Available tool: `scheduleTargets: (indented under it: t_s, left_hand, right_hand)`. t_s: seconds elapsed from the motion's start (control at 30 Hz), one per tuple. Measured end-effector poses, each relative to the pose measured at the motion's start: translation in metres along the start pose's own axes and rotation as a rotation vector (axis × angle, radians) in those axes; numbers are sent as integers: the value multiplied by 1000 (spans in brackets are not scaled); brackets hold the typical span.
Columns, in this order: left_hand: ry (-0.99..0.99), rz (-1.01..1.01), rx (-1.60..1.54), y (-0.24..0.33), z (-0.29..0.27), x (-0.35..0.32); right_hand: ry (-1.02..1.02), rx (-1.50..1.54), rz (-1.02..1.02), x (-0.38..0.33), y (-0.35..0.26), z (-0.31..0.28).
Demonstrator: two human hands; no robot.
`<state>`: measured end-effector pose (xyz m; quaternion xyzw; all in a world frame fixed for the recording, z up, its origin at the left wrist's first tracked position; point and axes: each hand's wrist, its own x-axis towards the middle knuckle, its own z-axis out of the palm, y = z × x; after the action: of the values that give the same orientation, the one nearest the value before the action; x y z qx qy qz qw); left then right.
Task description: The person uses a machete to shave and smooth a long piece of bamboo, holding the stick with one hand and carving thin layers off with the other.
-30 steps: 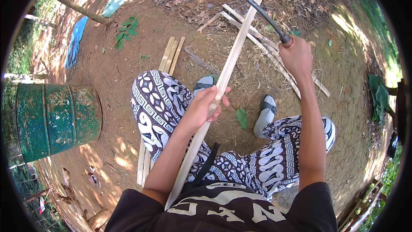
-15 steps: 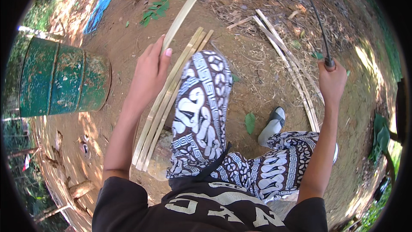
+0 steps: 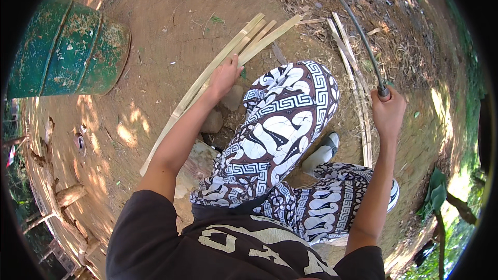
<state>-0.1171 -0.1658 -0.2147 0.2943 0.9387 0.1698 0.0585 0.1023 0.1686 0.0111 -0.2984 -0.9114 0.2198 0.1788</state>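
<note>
My left hand (image 3: 224,76) is closed around a pale split bamboo strip (image 3: 273,36), laid low against a small bundle of other bamboo strips (image 3: 228,46) on my left. The far end of the held strip fans out to the right of the bundle. The fingers partly hide where it is gripped. My right hand (image 3: 389,113) is wrapped around the handle of a machete (image 3: 369,46). Its long, dark, slightly curved blade points away from me, above the ground and apart from the bamboo.
More thin strips (image 3: 359,93) lie on the ground between my foot and the machete. Shavings (image 3: 399,52) litter the soil at the far right. A rusty green drum (image 3: 72,46) stands at left. Stones (image 3: 211,122) sit beside my raised, patterned trouser leg (image 3: 280,114).
My left hand has come down and to the right, lowering the bamboo strip from a raised position to the bundle. The machete tilts further left. My raised knee has shifted right.
</note>
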Motion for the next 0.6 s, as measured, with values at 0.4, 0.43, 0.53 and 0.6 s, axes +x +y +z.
scheduleTargets:
  t_s: [0.4, 0.43, 0.53, 0.6]
  left_hand:
    - [9, 13, 110, -15, 51, 0]
    - [26, 18, 100, -17, 55, -2]
    - [17, -15, 116, -20, 65, -2]
    - [39, -30, 138, -19, 69, -4]
  right_hand:
    - [-113, -77, -10, 6, -25, 28]
    - [-118, -67, -14, 6, -27, 29]
    - [-137, -52, -26, 9, -30, 34]
    - [-158, -56, -38, 11, -28, 38]
